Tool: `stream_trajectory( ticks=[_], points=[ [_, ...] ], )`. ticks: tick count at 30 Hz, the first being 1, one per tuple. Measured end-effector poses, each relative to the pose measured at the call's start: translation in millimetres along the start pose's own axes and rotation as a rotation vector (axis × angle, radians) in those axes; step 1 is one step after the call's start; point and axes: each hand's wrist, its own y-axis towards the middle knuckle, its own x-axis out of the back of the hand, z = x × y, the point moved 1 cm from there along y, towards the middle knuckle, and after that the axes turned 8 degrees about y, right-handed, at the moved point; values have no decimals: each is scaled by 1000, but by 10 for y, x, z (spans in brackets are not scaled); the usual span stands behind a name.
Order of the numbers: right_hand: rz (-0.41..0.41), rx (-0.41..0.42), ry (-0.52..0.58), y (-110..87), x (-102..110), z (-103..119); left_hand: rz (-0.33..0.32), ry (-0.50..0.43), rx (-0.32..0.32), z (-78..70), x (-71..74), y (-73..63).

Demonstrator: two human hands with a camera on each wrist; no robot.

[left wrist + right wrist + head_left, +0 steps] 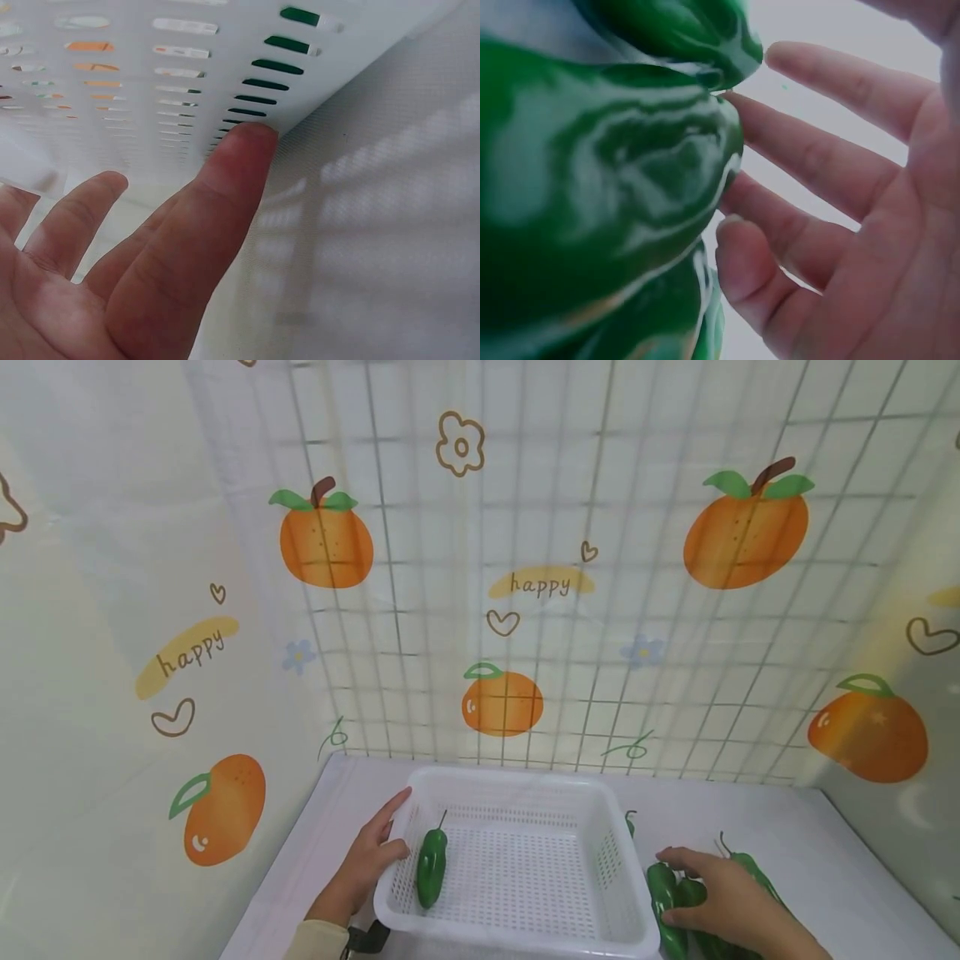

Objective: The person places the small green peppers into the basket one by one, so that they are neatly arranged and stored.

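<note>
A white perforated plastic basket (517, 935) stands in front of me, with one green pepper (431, 870) lying along its left side. My left hand (369, 858) is at the basket's left edge, fingers extended. Seen from the left wrist, a fingertip (251, 142) meets the slotted side wall. To the right of the basket, my right hand (712, 893) reaches over several glossy green peppers (662, 893), thumb and fingers spread around the nearest one. In the right wrist view its fingertips are right at the end of a large pepper (630, 165), loosely bent.
Another pepper (753, 867) with a thin stem lies beyond the right hand. One more pepper (630, 827) shows partly behind the basket's right rim. The white tabletop (810, 835) meets a hanging curtain (555, 652) printed with oranges at the back and sides.
</note>
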Motion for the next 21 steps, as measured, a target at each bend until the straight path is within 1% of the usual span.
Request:
stream_trajectory(
  ticks=[8,21],
  points=[
    [7,27,-21,-33,8,21,4,2,-7,3,-7,3],
    [18,2,-14,-11,1,25,1,8,-10,6,-1,3]
  ],
)
